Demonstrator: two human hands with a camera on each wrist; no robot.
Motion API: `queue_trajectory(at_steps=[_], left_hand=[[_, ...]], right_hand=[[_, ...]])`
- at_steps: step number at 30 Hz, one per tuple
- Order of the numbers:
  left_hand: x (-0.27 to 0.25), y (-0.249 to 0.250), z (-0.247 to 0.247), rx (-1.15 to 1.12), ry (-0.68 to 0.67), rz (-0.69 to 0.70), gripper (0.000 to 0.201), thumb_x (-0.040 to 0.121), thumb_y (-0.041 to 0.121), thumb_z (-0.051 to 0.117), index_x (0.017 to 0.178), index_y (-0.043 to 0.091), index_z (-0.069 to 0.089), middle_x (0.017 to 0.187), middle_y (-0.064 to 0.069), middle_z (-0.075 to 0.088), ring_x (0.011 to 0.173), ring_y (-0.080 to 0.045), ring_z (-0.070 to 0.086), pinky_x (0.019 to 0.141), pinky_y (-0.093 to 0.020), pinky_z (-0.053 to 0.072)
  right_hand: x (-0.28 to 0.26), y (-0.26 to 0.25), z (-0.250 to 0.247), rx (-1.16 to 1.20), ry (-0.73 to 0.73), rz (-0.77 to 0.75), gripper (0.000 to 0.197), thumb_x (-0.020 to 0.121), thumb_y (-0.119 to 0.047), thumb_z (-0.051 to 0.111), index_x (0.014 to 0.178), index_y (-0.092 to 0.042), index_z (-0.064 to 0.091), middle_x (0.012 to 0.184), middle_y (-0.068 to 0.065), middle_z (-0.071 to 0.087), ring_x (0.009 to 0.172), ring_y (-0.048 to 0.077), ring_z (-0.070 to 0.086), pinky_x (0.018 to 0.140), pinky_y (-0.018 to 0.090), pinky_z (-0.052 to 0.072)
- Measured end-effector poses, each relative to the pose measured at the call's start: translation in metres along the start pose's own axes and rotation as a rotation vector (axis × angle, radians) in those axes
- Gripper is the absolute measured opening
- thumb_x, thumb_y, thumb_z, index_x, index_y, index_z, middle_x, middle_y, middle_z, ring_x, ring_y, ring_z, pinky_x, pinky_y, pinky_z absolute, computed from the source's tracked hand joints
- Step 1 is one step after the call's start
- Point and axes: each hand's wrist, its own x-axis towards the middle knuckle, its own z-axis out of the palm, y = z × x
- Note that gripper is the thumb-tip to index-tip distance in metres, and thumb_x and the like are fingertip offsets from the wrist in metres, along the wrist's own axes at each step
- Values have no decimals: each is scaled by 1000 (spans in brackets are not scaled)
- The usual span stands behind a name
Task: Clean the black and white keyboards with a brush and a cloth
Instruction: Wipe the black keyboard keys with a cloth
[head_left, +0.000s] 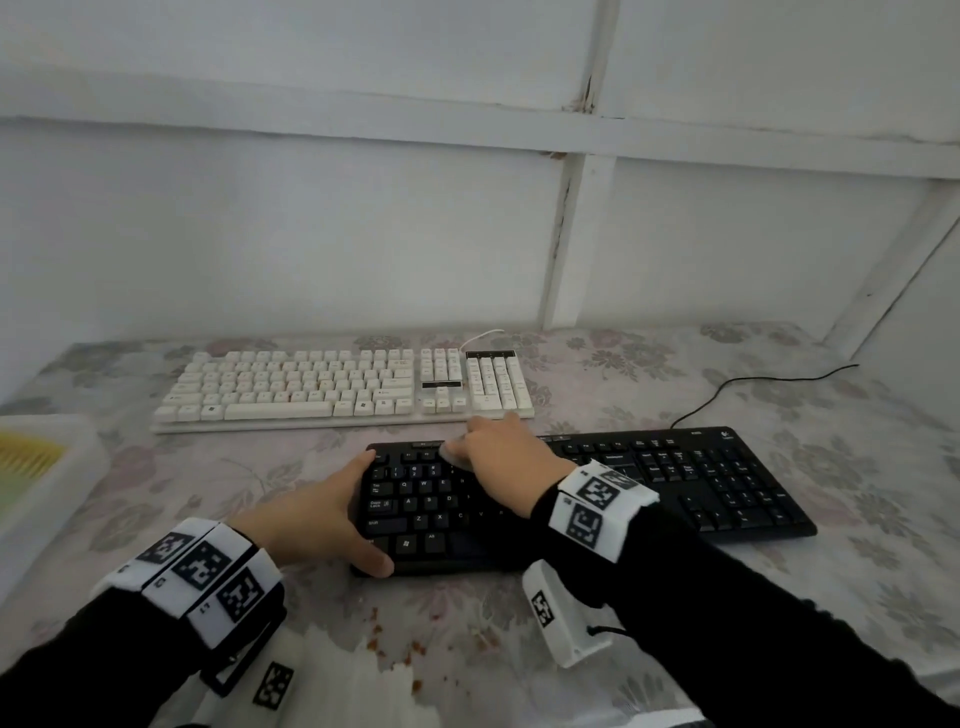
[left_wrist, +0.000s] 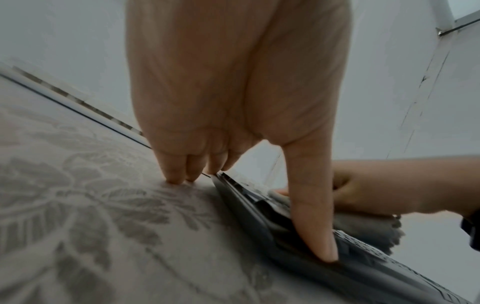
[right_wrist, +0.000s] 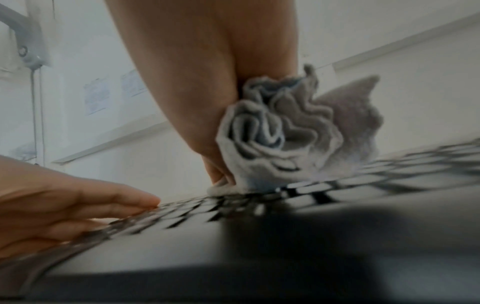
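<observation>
The black keyboard (head_left: 597, 488), its legends Q, W, E, A, S, D readable and a small logo at its far right corner, lies on the bench (head_left: 857, 597) before the white keyboard (head_left: 343, 387). The right hand (head_left: 501, 454) bunches a cloth (right_wrist: 285, 133) in curled fingers against the top key rows; the left hand (head_left: 322, 512) braces the keyboard's left end, fingers straight.

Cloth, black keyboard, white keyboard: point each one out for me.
cloth (right_wrist: 280, 131), right wrist view, on its bunched folds.
black keyboard (head_left: 717, 483), head view, on the keys at its right end.
white keyboard (head_left: 291, 384), head view, on its main key block.
</observation>
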Motion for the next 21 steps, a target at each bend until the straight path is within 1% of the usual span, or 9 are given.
queue_trajectory(at_steps=[2,4,9,13,15,16,18,19,21], left_hand=[[1,-2,-1,38,-6,-37,130,56,26,90,151,35,1,136,12,47,120,-13,47,103,-29,37],[2,-3,-1,44,-5,-39,131,58,25,90,151,35,-2,141,9,43,123,-14,44,102,-28,35],[3,-3,0,37,-8,-41,132,57,25,90,151,34,-2,142,9,41,125,-15,43,104,-30,35],[4,-2,-1,44,-7,-44,130,59,24,89,151,34,-3,134,10,44,121,-15,44,101,-28,36],[4,-2,-1,43,-11,-47,131,59,24,90,151,34,-3,136,10,43,123,-15,44,104,-30,35],[4,-2,-1,44,-13,-48,132,58,25,90,151,34,-3,138,9,43,124,-16,43,105,-31,35],[5,-4,-1,41,-16,-53,131,58,24,90,151,34,-3,137,10,43,123,-15,43,104,-30,35],[6,-5,-1,34,-17,-53,131,59,23,89,151,33,-3,132,11,43,122,-15,43,102,-29,35],[7,-5,-1,17,-19,-52,130,60,22,89,151,33,-3,127,12,42,119,-14,44,99,-26,36]], right_hand=[[-5,15,3,2,17,21,31,92,5,33,100,-16,55,97,3,36,108,31,37,76,35,35],[-8,27,7,6,43,25,32,93,4,34,104,-17,56,96,3,38,105,30,38,75,35,36],[-15,44,8,-37,73,65,30,95,0,36,103,-19,58,93,0,35,96,26,34,73,34,35],[-22,57,6,-69,63,153,33,93,3,34,106,-17,58,93,1,34,104,30,38,73,34,37],[-26,63,2,-73,56,237,29,92,4,34,99,-13,57,90,3,34,105,31,41,76,35,41],[-30,66,-1,-54,63,284,25,92,4,35,86,-11,54,83,3,33,103,30,44,79,36,42],[-34,70,-8,-27,95,329,30,90,5,35,69,-16,39,72,0,26,82,22,46,81,34,37],[-34,72,-11,-22,96,318,31,90,6,35,69,-17,38,70,-1,24,69,17,38,80,33,34],[-29,76,-13,-21,115,302,34,89,6,36,67,-19,40,72,-3,26,61,14,24,79,32,35]])
